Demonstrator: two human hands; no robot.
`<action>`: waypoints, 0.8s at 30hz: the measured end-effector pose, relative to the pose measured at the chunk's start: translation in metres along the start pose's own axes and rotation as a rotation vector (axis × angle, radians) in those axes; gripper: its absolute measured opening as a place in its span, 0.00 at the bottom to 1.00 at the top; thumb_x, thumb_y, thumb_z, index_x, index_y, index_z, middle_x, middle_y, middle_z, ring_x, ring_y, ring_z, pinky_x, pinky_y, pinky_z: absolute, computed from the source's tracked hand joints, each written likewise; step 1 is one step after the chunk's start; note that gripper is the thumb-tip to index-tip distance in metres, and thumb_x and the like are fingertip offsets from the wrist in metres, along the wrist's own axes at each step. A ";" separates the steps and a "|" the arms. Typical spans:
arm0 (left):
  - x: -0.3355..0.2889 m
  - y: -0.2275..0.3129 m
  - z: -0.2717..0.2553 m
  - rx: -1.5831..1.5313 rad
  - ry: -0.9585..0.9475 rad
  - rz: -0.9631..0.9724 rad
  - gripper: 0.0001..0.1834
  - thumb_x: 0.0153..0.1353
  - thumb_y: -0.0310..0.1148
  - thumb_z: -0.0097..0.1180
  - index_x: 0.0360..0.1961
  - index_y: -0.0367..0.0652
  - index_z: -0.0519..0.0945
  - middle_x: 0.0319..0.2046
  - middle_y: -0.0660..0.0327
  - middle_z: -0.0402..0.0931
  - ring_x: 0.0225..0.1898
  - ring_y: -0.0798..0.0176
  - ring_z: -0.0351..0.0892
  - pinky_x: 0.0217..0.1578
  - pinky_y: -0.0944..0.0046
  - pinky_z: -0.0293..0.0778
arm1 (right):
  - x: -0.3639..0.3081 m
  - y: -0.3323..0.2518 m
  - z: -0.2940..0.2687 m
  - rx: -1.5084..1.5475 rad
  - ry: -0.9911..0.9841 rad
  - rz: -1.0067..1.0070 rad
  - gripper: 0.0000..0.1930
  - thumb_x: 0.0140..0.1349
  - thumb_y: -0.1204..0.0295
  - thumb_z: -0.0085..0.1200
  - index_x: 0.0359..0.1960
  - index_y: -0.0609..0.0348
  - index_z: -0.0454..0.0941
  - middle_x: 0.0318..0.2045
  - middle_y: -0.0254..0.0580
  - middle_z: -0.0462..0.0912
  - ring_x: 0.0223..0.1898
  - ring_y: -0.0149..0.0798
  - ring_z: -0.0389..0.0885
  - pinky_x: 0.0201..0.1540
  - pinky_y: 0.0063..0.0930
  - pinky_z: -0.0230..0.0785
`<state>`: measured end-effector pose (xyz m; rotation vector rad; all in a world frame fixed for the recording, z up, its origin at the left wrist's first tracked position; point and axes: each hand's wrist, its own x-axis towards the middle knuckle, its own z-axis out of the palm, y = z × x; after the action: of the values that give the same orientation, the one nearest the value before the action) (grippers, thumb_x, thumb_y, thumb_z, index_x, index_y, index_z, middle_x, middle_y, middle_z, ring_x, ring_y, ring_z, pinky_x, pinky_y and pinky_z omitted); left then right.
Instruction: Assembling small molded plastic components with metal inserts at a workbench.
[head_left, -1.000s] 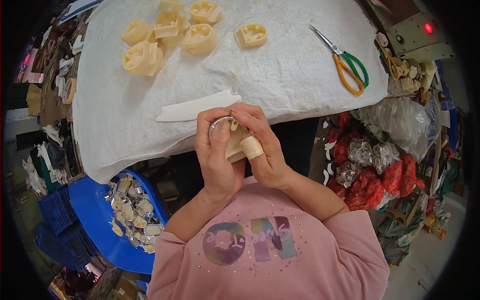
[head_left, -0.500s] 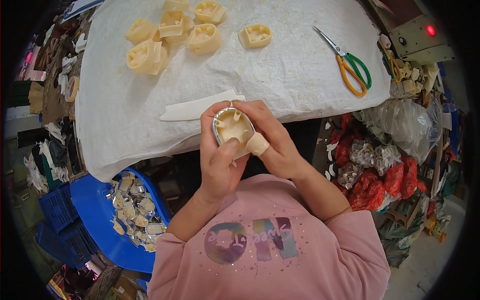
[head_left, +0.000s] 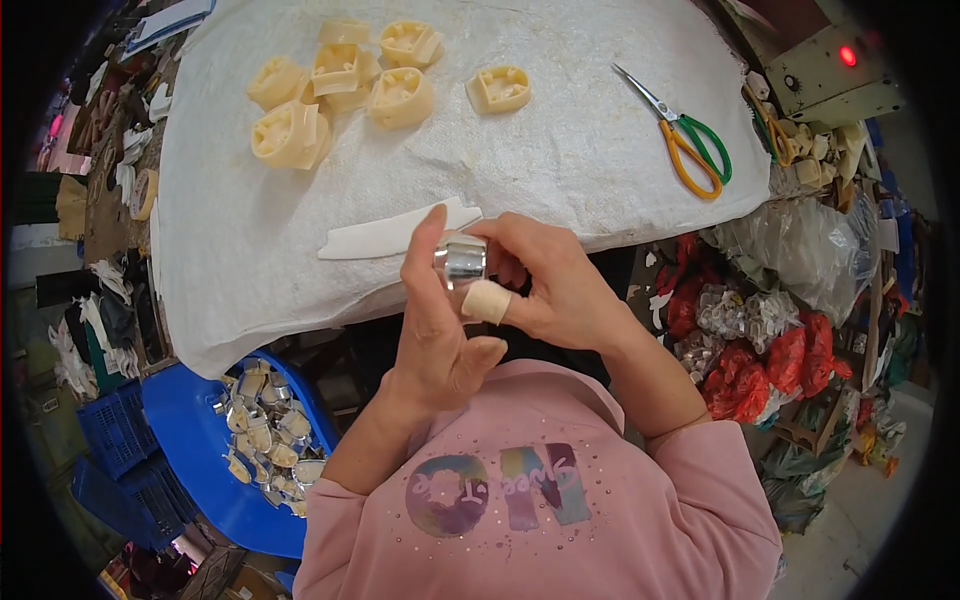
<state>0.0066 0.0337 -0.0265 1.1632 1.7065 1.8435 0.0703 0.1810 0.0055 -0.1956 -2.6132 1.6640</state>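
A small shiny silver-sided part [head_left: 463, 258] is turned on its side just off the near table edge. My right hand [head_left: 560, 285] grips it between fingers and thumb; beige tape wraps the thumb tip. Along its left side is my left hand [head_left: 432, 320], index finger stretched upward and thumb apart from the part; its other fingers are partly hidden. Behind the hands lies a flat white strip [head_left: 385, 232] on the cloth. Several cream plastic housings [head_left: 290, 135] stand at the far left, one of them hollow side up apart from the group [head_left: 500, 90].
A white cloth [head_left: 560, 150] covers the table. Scissors with orange and green handles [head_left: 690, 155] lie at the right. At lower left, a blue tub [head_left: 190, 440] contains several silver-and-cream parts [head_left: 265, 430]. Red plastic bags [head_left: 740, 375] are heaped at the right, below table level.
The part has turned from showing its cream hollow inside to showing its silver outer side. My left thumb has come off it and the left fingers have spread.
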 end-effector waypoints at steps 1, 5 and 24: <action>0.000 -0.001 -0.003 -0.001 0.000 0.000 0.56 0.57 0.62 0.49 0.65 0.27 0.35 0.47 0.47 0.66 0.49 0.55 0.70 0.53 0.58 0.65 | -0.002 0.003 0.003 0.000 0.001 0.000 0.28 0.52 0.64 0.60 0.52 0.65 0.68 0.29 0.43 0.76 0.30 0.46 0.76 0.37 0.36 0.71; 0.005 0.004 -0.006 0.041 0.081 -0.174 0.48 0.51 0.46 0.66 0.62 0.30 0.53 0.45 0.50 0.71 0.44 0.60 0.75 0.45 0.64 0.72 | -0.004 0.033 0.015 0.416 0.217 -0.181 0.21 0.57 0.66 0.55 0.50 0.64 0.70 0.32 0.39 0.76 0.32 0.36 0.76 0.35 0.27 0.71; 0.015 0.007 -0.009 0.464 0.065 0.037 0.28 0.30 0.22 0.68 0.39 0.38 0.73 0.32 0.56 0.69 0.31 0.55 0.73 0.29 0.61 0.71 | 0.000 0.027 -0.001 0.225 0.157 0.006 0.11 0.63 0.64 0.50 0.33 0.60 0.77 0.28 0.35 0.80 0.30 0.27 0.76 0.29 0.23 0.68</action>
<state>-0.0076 0.0375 -0.0148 1.3195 2.2415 1.5616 0.0729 0.1929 -0.0186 -0.3120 -2.2956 1.8446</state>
